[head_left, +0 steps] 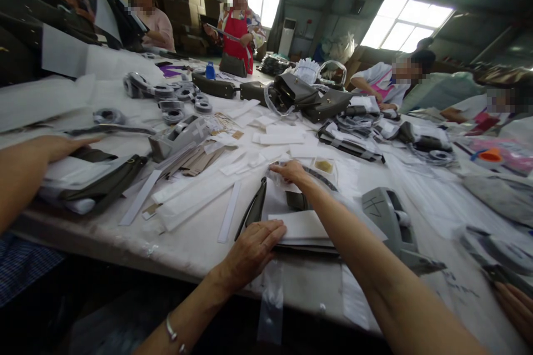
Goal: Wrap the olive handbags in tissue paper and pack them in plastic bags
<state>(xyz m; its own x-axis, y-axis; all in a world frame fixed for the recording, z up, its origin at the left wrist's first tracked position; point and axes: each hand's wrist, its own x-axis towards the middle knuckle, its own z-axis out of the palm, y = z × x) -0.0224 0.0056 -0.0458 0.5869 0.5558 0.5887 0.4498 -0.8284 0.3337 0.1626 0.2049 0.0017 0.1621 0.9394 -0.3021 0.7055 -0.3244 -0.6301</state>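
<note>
With right forearm over the olive bag at the near edge of the bench, steady the white sheet under an unclenched left hand and keep the wrapped strap untwisted — of the right hand's grip, cannot tell.

Bag, lower centre: was dark olive; paper on it, white. Tape dispenser, right: was grey. Apron, upper centre: was red. Cloth, lower left: looked blue-checked to me.
</note>
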